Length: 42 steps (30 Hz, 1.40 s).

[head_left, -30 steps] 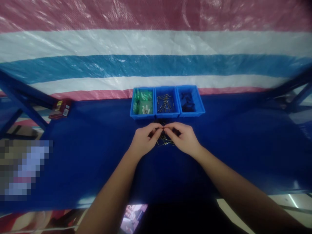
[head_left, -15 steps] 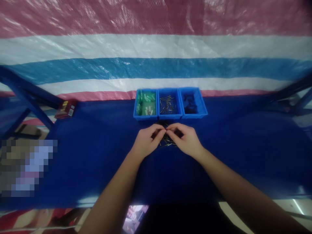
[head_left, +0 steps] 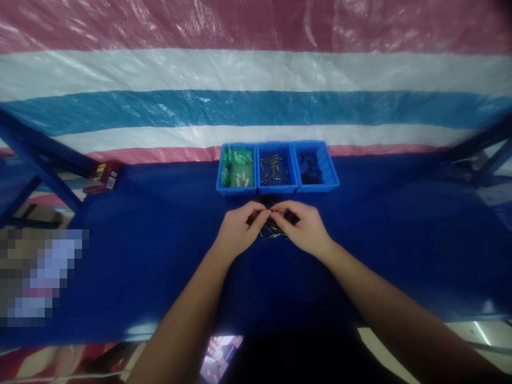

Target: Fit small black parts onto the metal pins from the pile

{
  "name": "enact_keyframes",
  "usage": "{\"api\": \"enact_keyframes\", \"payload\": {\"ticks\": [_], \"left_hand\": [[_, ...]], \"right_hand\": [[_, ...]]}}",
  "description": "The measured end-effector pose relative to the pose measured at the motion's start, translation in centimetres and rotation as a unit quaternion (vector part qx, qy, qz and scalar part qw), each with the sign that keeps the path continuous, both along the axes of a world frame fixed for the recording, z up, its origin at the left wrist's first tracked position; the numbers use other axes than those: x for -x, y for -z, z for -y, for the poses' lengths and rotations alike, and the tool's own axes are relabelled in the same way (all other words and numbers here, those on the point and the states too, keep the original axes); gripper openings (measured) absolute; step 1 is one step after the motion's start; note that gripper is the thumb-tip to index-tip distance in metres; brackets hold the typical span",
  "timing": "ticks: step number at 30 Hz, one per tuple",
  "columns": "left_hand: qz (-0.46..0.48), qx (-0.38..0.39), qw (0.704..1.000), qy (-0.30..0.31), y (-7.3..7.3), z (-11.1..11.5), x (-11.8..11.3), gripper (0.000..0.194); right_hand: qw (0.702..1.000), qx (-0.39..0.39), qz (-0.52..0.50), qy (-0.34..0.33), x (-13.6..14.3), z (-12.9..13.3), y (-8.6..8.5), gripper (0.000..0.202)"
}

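Observation:
My left hand and my right hand meet fingertip to fingertip above the blue table, both pinched closed. Whatever lies between the fingertips is too small and hidden to make out. Beneath and behind the hands is a loose pile of thin, brass-coloured metal pins, partly covered by the fingers. Just beyond stand three blue bins in a row. The left bin holds small white pieces on green plastic, the middle bin holds slim metal pins, and the right bin holds dark parts.
The blue tabletop stretches to both sides. A dark red box sits at the far left beside a blue metal frame. Behind the table hangs a striped plastic sheet. A lit screen shows below the near edge.
The view has shifted slightly, so the box and frame appear a little further left. My hands stay pinched together over the pile, almost in the same pose.

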<state>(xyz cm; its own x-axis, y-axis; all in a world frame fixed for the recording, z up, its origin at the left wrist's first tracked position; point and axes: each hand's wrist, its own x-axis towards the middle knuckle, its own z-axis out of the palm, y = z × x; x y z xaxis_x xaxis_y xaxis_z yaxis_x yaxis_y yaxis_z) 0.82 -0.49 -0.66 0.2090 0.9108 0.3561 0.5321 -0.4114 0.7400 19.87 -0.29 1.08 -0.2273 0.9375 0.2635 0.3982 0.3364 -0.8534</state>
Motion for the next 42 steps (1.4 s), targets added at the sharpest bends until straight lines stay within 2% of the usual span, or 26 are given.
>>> {"api": "enact_keyframes", "payload": {"ticks": [17,28,34,38,42], "left_hand": [[-0.001,0.007,1.000,0.005,-0.29,0.18,-0.13,0.016],[-0.007,-0.027,1.000,-0.007,0.05,0.04,-0.03,0.015],[0.012,-0.023,1.000,0.005,-0.19,0.11,-0.17,0.017],[0.011,-0.031,0.999,0.025,-0.31,0.14,-0.38,0.021],[0.002,-0.047,0.999,0.019,-0.24,0.06,-0.49,0.019]], "right_hand": [[1.000,-0.015,0.005,0.002,-0.23,-0.11,0.19,0.012],[0.996,-0.087,0.020,-0.013,0.12,0.01,-0.10,0.009],[0.999,-0.048,-0.013,0.005,0.08,0.09,-0.34,0.010],[0.997,0.000,-0.069,0.037,0.11,0.12,-0.20,0.018],[0.991,0.050,-0.115,0.044,0.30,0.11,-0.02,0.014]]}}
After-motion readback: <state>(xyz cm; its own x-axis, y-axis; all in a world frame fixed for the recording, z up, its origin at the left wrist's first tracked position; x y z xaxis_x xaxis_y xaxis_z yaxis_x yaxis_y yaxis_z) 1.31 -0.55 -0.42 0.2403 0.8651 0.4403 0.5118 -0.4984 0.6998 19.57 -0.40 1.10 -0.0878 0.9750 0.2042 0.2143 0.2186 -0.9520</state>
